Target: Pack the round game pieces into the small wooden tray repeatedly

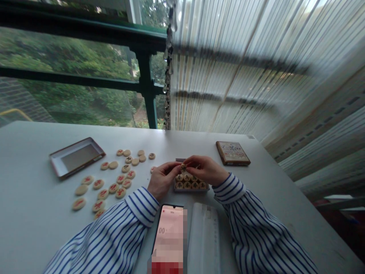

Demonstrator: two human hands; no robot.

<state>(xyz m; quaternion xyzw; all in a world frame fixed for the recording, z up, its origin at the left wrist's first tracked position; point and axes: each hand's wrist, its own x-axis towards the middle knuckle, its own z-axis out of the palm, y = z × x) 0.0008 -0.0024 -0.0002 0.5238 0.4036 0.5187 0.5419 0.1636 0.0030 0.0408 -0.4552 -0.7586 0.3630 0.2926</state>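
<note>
A round wooden Chinese chess piece (183, 167) with a dark character is pinched between the fingertips of both hands. My left hand (162, 179) grips it from the left, and my right hand (210, 169) from the right. Just below the fingers sits a shallow box (191, 190), where rows of chess pieces (195, 185) with dark characters lie face up. The hands cover the back part of this box. To the left, many loose chess pieces (113, 188) are scattered on the table, some with red characters, a few with dark ones, others showing blank faces.
An open box lid (77, 158) lies at the left on the white table (182, 142). A closed flat box (233, 153) is at the right. A phone (171, 236) and a whitish translucent case (203, 239) lie in front, between my forearms. Windows and a string curtain stand behind.
</note>
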